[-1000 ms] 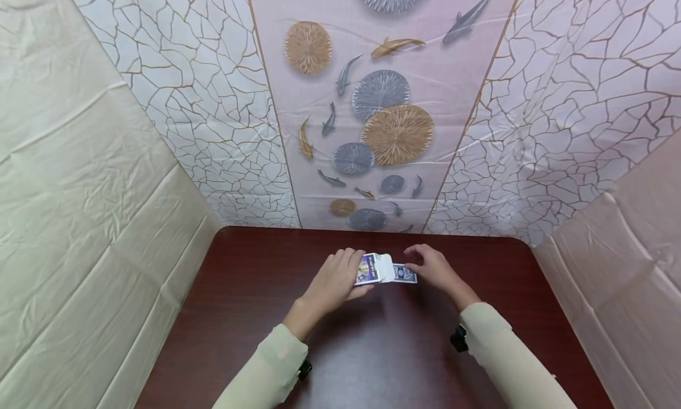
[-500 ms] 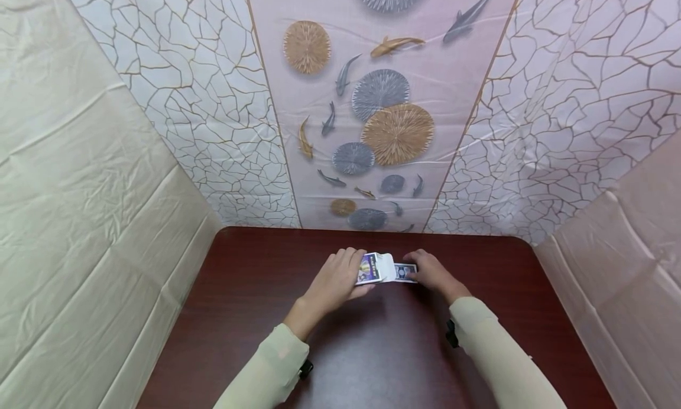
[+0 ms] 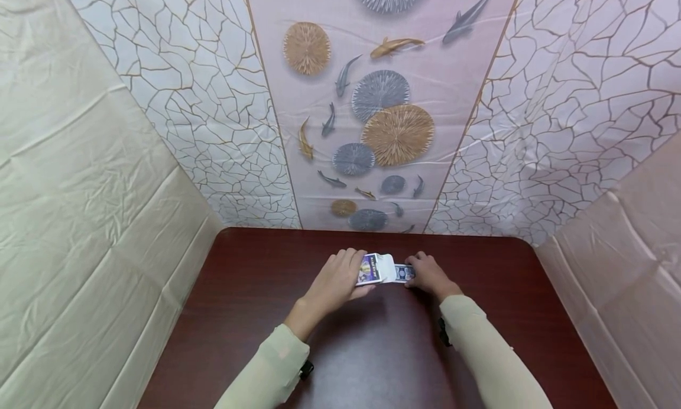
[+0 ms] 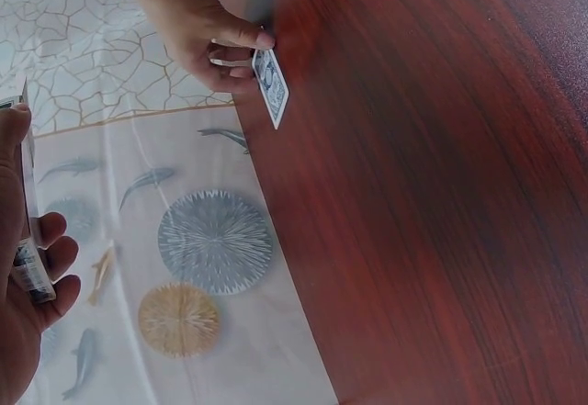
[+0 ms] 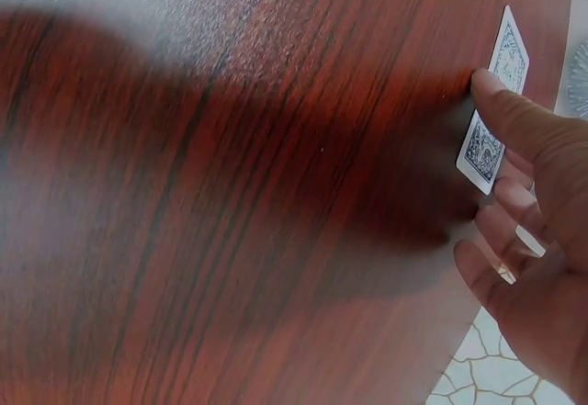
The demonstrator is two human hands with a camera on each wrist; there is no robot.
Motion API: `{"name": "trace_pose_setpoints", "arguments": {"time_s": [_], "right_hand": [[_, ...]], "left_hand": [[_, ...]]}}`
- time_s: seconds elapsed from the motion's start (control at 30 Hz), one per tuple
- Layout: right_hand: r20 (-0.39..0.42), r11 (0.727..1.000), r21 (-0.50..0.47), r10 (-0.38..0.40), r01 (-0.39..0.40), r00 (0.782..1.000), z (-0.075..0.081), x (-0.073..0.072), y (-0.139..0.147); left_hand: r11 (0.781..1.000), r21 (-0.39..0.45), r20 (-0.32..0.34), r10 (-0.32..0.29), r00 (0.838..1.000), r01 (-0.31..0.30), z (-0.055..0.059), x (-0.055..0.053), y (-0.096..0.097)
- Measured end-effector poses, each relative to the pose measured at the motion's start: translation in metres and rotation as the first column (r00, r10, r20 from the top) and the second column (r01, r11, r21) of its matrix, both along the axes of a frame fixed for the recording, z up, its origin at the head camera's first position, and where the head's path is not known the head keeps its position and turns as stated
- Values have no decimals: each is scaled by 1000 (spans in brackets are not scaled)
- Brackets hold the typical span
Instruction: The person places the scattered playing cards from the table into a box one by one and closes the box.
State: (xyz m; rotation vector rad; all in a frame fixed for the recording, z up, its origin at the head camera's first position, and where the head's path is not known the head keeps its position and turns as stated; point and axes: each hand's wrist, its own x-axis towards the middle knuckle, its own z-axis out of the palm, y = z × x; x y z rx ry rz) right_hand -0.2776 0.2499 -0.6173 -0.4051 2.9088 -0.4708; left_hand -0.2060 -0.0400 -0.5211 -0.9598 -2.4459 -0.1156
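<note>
In the head view my left hand [image 3: 332,279] grips a white playing-card box [image 3: 368,269] with a purple and yellow picture on its face. The box's white flap [image 3: 387,268] stands open toward the right. Beside the flap a playing card [image 3: 403,272] shows its dark blue and white patterned back. My right hand [image 3: 432,274] pinches this card by its right end, and in the right wrist view the thumb [image 5: 501,97] lies across the card [image 5: 484,152]. Only the box's edge [image 4: 33,272] shows past the left fingers in the left wrist view.
Both hands are over a dark red-brown wooden table [image 3: 239,338]. A cloth backdrop [image 3: 356,119] with fish and round shapes hangs behind its far edge. Pale padded walls [image 3: 96,220] flank the table on both sides.
My right hand came in to the card from slightly above and to the right, and its fingers closed on the card's end. The left hand and box have stayed nearly still.
</note>
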Motion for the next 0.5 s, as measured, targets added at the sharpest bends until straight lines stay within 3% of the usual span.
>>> {"name": "trace_pose_setpoints", "arguments": {"time_s": [0.5], "right_hand": [[52, 993, -74, -90, 94, 995, -2, 3, -2]], "left_hand": [[1000, -13, 0, 13, 1000, -13, -1, 1, -1]]}}
